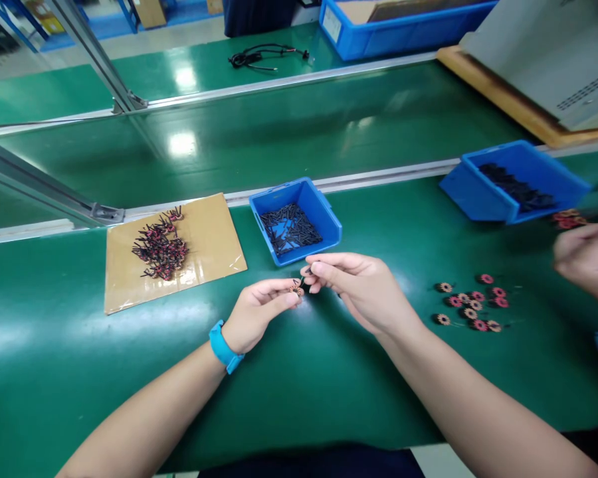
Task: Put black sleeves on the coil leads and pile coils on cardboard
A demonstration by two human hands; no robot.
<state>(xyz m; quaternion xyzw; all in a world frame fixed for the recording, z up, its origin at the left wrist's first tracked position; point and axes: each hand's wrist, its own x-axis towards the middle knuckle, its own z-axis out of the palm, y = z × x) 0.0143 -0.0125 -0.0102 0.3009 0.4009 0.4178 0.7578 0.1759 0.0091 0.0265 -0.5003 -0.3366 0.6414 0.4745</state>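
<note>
Between the fingers of my left hand (259, 309) is a small ring-shaped wound coil (296, 290) with thin leads. My right hand (361, 285) pinches a small dark piece, seemingly a black tube, at one of the coil's leads; the fingers partly cover it. Just beyond my hands stands a blue bin (329, 222) holding many short black tubes (292, 229). Several pink and tan coils (471, 305) lie on the green table to the right. A pile of coils with black-sleeved leads (162, 249) rests on a cardboard sheet (212, 239) at the left.
Another blue bin (483, 192) with black pieces stands at the right, near a co-worker's hand (591, 259) and more coils. A metal rail (389, 174) runs behind the bins. Farther back are a black cable (266, 54), a large blue crate (403, 33) and a grey cabinet (548, 60).
</note>
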